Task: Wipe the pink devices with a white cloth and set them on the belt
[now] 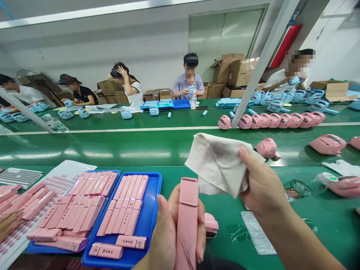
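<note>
My left hand (163, 234) is wrapped round a slim pink handheld device (187, 221), held upright. A grille of small holes and a shiny band show near its top end. In my right hand (263, 183) is a white cloth (218, 161), pinched between thumb and fingers and hanging loosely. Faint dark smudges mark the cloth. It is up and to the right of the device's top; whether the two touch I cannot tell. Behind my left hand a rounded pink unit (210, 225) lies partly hidden.
Two blue trays (157, 191) of pink devices stand left, beside a dotted white sheet (67, 168). Another person's hand (9, 225) touches devices at the left edge. Pink units (266, 148) sit on the green conveyor (140, 144). Several co-workers sit opposite, among blue units (126, 114).
</note>
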{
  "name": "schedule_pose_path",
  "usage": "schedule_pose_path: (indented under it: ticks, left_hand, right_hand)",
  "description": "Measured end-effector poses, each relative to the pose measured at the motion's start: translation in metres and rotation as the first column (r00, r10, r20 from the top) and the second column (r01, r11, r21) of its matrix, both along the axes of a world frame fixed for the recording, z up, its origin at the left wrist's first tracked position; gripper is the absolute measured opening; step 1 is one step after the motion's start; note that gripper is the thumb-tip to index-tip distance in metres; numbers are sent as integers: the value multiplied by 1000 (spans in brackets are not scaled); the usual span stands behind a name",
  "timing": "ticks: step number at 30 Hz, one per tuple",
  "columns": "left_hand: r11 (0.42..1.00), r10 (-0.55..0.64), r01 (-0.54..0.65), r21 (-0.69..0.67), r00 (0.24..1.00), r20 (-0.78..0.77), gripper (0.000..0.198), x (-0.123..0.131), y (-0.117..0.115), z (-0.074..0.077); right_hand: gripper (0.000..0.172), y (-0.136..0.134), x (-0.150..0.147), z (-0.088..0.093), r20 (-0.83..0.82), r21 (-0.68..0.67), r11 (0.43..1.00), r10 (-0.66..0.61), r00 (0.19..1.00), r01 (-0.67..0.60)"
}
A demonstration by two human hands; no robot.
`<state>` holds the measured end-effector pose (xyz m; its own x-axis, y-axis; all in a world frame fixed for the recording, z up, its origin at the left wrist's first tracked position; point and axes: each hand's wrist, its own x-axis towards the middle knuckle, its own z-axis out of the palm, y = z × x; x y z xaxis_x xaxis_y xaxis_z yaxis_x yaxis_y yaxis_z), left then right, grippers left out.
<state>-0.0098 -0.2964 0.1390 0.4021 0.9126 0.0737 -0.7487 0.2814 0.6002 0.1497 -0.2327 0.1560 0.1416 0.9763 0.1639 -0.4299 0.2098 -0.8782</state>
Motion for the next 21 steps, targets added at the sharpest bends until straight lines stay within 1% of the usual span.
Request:
schedule_pose_path:
  ticks: [1, 3, 5, 6, 8, 10, 11, 12, 13, 14, 15, 16, 17, 18, 19, 21]
  left_hand:
    - [1000, -17, 16, -23, 999, -33, 57, -1, -1, 3]
    - [998, -44, 41, -46, 997, -56, 57, -2, -2, 9]
    - [997, -62, 60, -48, 996, -58, 59, -3, -3, 12]
    - [997, -69, 67, -47, 996, -58, 60, -2, -3, 12]
    - [996, -73, 71, -45, 996, -53, 60, -2, -4, 12]
    - [997, -56, 54, -46, 997, -44, 59, -1, -5, 11]
    - [998, -45, 42, -43, 998, -50, 59, 0, -5, 10]
    - [999, -35, 33, -38, 998, -58, 59, 1, -4, 8]
    - [999, -29, 26, -38, 997, -65, 59, 4, -4, 7]
    - [999, -26, 23, -45, 997, -70, 60, 7, -4, 6]
    - [998, -27, 23, -61, 997, -71, 62, 10, -3, 5]
    - [997, -21, 15, -80, 998, -64, 64, 13, -2, 4]
    - [995, -14, 9, -97, 999, -52, 65, 16, -2, 4]
    - [994, -5, 0, -108, 999, -44, 65, 18, -2, 3]
    - [994, 3, -8, -110, 999, -45, 63, 17, -2, 3]
    - [995, -2, -4, -95, 998, -58, 62, 12, -5, 2]
  right_hand:
    - [22, 0, 1, 0, -38, -21, 1000, 3, 999, -4]
    - [25, -3, 2, -2, -25, -28, 998, 61, 998, -62]
    - [18, -11, 1, -5, 39, -6, 992, 130, 991, -129]
    - [16, -15, 0, -7, 81, 8, 988, 153, 985, -154]
    - [24, -23, -1, -6, 177, 66, 983, 155, 972, -169]
    - [30, -30, -3, -2, 311, 149, 974, 118, 943, -171]
    - [27, -32, -5, 1, 405, 208, 960, 90, 910, -187]
    - [24, -34, -7, 4, 514, 282, 935, 42, 856, -215]
    - [24, -35, -9, 7, 626, 368, 893, -33, 779, -258]
    - [27, -36, -12, 9, 717, 450, 838, -131, 684, -310]
    - [31, -36, -15, 11, 773, 518, 774, -240, 587, -365]
    - [34, -35, -18, 12, 794, 565, 716, -337, 506, -411]
    - [34, -34, -20, 12, 799, 588, 676, -401, 449, -443]
    - [34, -33, -22, 12, 799, 596, 657, -429, 422, -461]
    - [33, -32, -23, 11, 799, 596, 653, -425, 425, -467]
    - [32, -30, -21, 8, 785, 600, 653, -371, 496, -462]
